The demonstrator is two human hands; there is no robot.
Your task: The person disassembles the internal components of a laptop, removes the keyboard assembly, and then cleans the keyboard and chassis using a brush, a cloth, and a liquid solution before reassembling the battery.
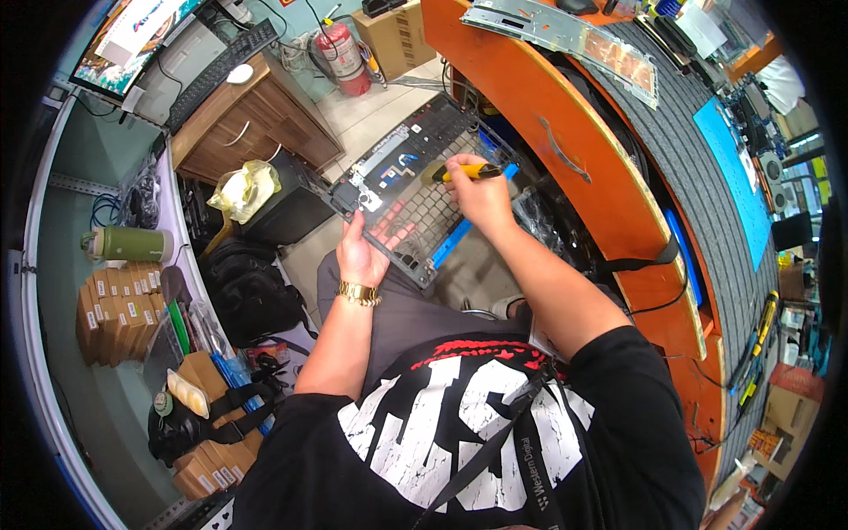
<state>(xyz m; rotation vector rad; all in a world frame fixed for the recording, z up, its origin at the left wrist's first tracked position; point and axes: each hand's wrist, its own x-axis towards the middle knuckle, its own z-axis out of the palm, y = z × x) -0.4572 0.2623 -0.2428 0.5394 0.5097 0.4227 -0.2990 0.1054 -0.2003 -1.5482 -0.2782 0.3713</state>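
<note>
My left hand (pixel 360 243) grips the lower left side of a dark laptop top case (pixel 393 159), thumb at its edge and fingers seen through the openwork keyboard grid. The case is held tilted above my lap, with black, silver and small circuit parts on it and a blue strip (pixel 450 243) along its near right edge. My right hand (pixel 477 194) is closed on a yellow-and-black handheld tool (pixel 473 171) over the grid at the case's right side; the tool's tip is too small to make out.
An orange desk (pixel 609 212) with a grey ribbed mat curves along my right, a long metal plate (pixel 556 49) on it. At left are a wooden cabinet (pixel 225 132), black computer tower (pixel 291 203), backpack (pixel 247 291) and stacked boxes (pixel 124 314). A fire extinguisher (pixel 344 62) stands beyond.
</note>
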